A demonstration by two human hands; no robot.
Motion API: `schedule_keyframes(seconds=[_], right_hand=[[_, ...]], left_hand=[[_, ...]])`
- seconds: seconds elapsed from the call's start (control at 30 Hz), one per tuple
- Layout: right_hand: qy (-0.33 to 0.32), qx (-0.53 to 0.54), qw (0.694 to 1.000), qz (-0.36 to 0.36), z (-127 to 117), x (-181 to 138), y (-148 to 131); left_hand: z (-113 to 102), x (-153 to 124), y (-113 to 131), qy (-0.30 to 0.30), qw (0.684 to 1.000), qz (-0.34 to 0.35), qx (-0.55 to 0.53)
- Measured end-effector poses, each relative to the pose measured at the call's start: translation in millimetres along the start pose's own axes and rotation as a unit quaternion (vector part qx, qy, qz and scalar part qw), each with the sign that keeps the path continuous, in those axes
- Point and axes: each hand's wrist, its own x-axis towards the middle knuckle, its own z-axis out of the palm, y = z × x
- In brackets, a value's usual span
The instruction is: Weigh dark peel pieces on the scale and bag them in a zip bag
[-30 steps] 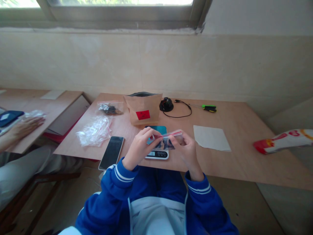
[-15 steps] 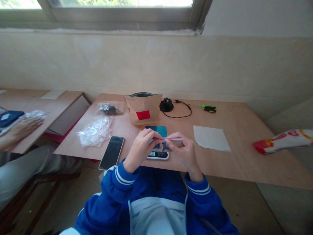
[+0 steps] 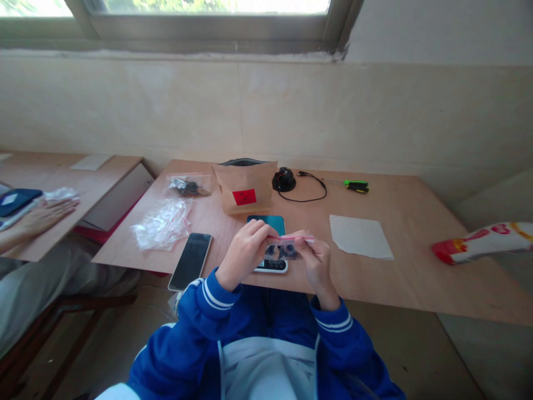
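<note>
Between my hands hangs a small clear zip-lock bag with a red seal strip and small dark parts inside. My left hand pinches the bag's left upper corner. My right hand grips the other end, its thumb pressed on the strip. Directly below is a small digital scale with a teal top and a dark panel along its front; the bag and my hands hide part of it.
Behind the scale stands a brown paper bag with a red label. Around it are clear zip bags, a phone, a black round device with a cable, a screwdriver and white paper. Another person's hand rests at left.
My right thumb has shifted up onto the seal strip, toward the bag's right end. The bag now hangs more open to view, with its dark contents clearer.
</note>
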Motion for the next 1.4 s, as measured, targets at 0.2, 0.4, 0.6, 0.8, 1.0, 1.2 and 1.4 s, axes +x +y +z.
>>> schedule_keyframes(seconds=[0.2, 0.4, 0.6, 0.8, 1.0, 1.2, 1.4], right_hand=[[-0.004, 0.038, 0.999, 0.038, 2, 1, 2], [0.054, -0.033, 0.997, 0.035, 2, 14, -5], [-0.076, 0.023, 0.996, -0.034, 4, 27, -11], [-0.037, -0.109, 0.992, -0.053, 14, 37, -11], [0.094, 0.001, 0.996, -0.01, 23, 64, -22], [-0.011, 0.069, 0.997, 0.013, 40, 103, -41], [-0.196, -0.049, 0.973, -0.114, 57, 185, -47]], left_hand=[[-4, -3, -6, -0.01, 1.0, -0.015, -0.014], [-14, -3, -22, -0.023, 0.999, -0.025, -0.028], [-20, 3, -32, -0.01, 0.997, -0.054, -0.051], [-24, 8, -40, -0.004, 0.997, -0.048, -0.065], [-35, 1, -51, 0.075, 0.988, -0.121, -0.056], [-56, -9, -63, 0.158, 0.931, -0.236, -0.232], [-140, 5, -116, 0.488, 0.821, -0.257, -0.146]])
